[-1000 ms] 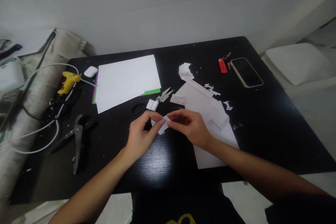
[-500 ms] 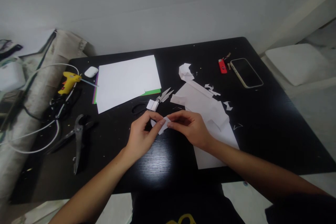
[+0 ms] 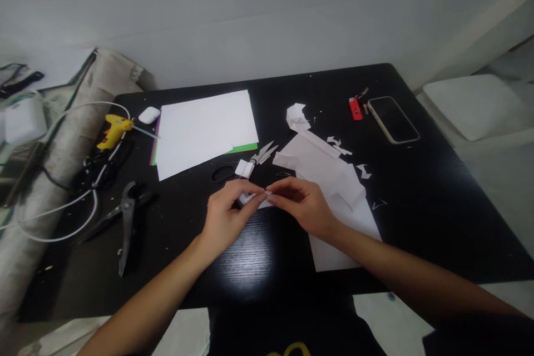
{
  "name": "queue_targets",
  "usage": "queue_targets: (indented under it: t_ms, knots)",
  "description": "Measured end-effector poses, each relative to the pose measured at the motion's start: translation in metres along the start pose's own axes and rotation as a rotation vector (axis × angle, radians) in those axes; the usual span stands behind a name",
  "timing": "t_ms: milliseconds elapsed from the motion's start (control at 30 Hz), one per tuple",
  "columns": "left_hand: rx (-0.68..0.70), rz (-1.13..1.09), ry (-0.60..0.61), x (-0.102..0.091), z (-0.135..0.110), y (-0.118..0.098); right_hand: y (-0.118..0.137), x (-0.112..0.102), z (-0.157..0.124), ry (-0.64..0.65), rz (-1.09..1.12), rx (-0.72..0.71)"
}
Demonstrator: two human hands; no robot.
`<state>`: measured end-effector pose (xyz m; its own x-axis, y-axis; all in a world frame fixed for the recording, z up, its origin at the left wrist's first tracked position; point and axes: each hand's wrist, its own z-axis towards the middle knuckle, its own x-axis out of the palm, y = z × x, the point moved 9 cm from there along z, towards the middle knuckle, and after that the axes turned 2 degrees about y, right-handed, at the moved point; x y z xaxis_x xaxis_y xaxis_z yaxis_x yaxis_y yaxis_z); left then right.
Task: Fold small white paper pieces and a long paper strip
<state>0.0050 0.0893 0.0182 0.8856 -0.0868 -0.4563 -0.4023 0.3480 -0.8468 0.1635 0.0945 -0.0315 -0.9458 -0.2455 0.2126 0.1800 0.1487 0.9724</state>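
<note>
Between the fingertips of both hands is a small white piece of paper (image 3: 264, 203), mostly hidden by the fingers. My left hand (image 3: 228, 208) pinches it from the left, and my right hand (image 3: 303, 206) pinches it from the right. Just beyond my left hand lie open scissors (image 3: 263, 153), with a small folded white paper (image 3: 244, 168) beside their blades, over part of the handles. Cut and creased white sheets (image 3: 323, 169) spread out behind and under my right forearm. A crumpled paper scrap (image 3: 296, 117) sits farther back.
On the black table (image 3: 434, 206), a stack of white and coloured paper (image 3: 204, 128) lies back left. Farther left are a yellow glue gun (image 3: 112, 130) with its cable, a white case (image 3: 149, 115) and pliers (image 3: 127, 217). A red lighter (image 3: 355, 109) and a phone (image 3: 393, 119) lie back right.
The small paper between my fingers has turned or been folded and now shows less of its face. My fingertips have come closer together. The camera view has shifted slightly.
</note>
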Motion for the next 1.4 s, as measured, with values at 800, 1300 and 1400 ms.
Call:
queue_targets:
  t_ms: [800,1300,1400]
  knots:
    - [0.100,0.049,-0.007,0.0001,-0.0033,0.0013,-0.0069,-0.0029,-0.0011,-0.028,0.027,0.048]
    - [0.066,0.040,-0.016,0.0000,-0.0016,-0.0002,-0.0084,-0.0009,-0.0019,-0.019,0.050,0.038]
    - [0.061,0.036,-0.020,-0.0003,-0.0012,0.0001,-0.0085,-0.0009,-0.0024,-0.023,0.063,0.043]
